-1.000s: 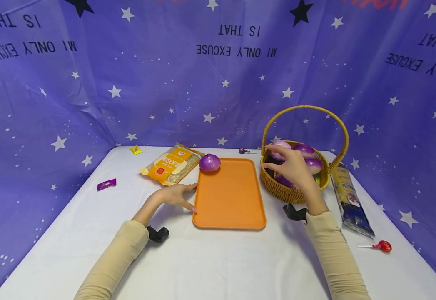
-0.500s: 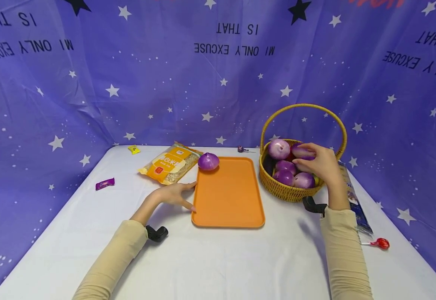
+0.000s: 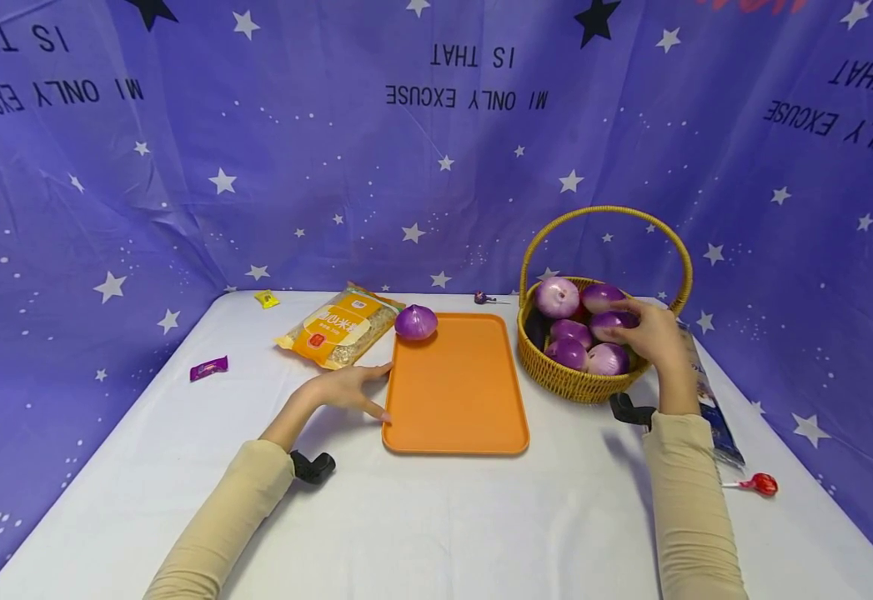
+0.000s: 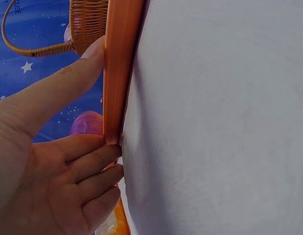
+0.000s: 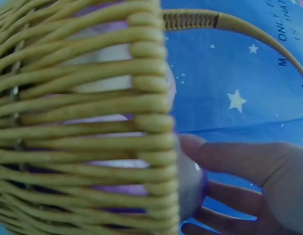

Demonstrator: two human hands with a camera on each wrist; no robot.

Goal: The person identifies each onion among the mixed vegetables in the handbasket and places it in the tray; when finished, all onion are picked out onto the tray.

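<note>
My left hand (image 3: 346, 389) rests with spread, straight fingers along the left edge of an orange tray (image 3: 454, 392). In the left wrist view, thumb and fingertips touch the tray's rim (image 4: 117, 73). A purple onion (image 3: 416, 322) sits at the tray's far left corner. Over the right side of a wicker basket (image 3: 571, 386), my right hand (image 3: 654, 337) holds a purple onion (image 3: 605, 323) between thumb and fingers. Several other onions (image 3: 558, 297) lie around it in the basket. In the right wrist view, the basket wall (image 5: 92, 107) hides part of the held onion (image 5: 191, 191).
An orange-and-clear food bag (image 3: 343, 327) lies left of the tray. Purple (image 3: 208, 368) and yellow (image 3: 267, 299) candies are farther left. A dark lollipop (image 3: 481, 297) lies at the back. A dark blue package (image 3: 717, 417) and a red lollipop (image 3: 761, 484) lie right of the basket.
My right hand has moved right across the basket, then lowered onto an onion at its right side, taking hold of it. My left hand stays at the tray's edge.
</note>
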